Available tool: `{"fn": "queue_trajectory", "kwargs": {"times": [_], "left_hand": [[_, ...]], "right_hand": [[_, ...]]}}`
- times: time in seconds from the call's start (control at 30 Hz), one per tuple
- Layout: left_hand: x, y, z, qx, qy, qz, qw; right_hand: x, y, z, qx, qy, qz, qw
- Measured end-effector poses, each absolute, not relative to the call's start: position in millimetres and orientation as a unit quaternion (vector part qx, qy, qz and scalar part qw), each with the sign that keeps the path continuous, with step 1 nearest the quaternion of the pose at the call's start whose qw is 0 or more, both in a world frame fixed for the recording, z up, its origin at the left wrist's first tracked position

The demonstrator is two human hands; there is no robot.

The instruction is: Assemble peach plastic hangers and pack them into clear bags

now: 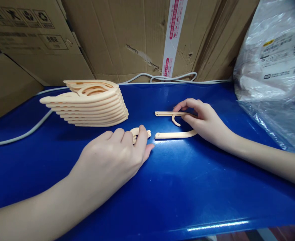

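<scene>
My left hand (114,150) is closed around a small curved cream plastic piece (135,131), its knobbed end sticking out past the index finger. The fingers hide most of that piece. On the right, my right hand (204,120) pinches a slim cream plastic hanger arm (165,113) that has a small hook below it. A second cream arm (172,135) lies nearer to me, its curved right end passing under the right hand. Whether the two arms join is hidden there. Behind my left hand stands a neat stack of cream plastic hangers (92,112).
All this is on a glossy blue table (162,194). Cardboard boxes (117,36) wall off the back and left. A white cable (34,129) runs along the left and rear edges. Clear plastic packaging (270,67) with a label sits at the back right.
</scene>
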State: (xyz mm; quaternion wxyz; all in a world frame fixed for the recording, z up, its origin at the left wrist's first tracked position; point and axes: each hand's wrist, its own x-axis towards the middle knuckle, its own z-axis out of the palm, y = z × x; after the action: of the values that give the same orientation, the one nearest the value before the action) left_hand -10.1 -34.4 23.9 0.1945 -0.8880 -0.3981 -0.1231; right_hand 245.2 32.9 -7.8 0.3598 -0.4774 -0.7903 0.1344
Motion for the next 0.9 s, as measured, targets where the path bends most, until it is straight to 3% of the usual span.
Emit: {"fn": "queue_trajectory", "kwargs": {"times": [0.17,0.33,0.67,0.9], "left_hand": [[-11.9,-40.8,22.8,-0.880,-0.418,-0.107,0.199],[-11.7,-39.4,24.3,-0.870,-0.430,-0.004,0.241],[-13.3,-40.0,25.7,-0.870,-0.389,0.011,0.304],[-6.8,-40.4,23.1,-0.834,-0.398,0.006,0.383]], "right_hand": [[234.2,13.0,6.0,-0.396,-0.871,-0.025,0.291],[228.3,4.0,7.4,-0.312,-0.913,-0.129,0.230],[227.9,7.0,6.2,-0.270,-0.938,-0.140,0.165],[227.4,7.9,2.9,-0.234,-0.946,-0.122,0.187]]}}
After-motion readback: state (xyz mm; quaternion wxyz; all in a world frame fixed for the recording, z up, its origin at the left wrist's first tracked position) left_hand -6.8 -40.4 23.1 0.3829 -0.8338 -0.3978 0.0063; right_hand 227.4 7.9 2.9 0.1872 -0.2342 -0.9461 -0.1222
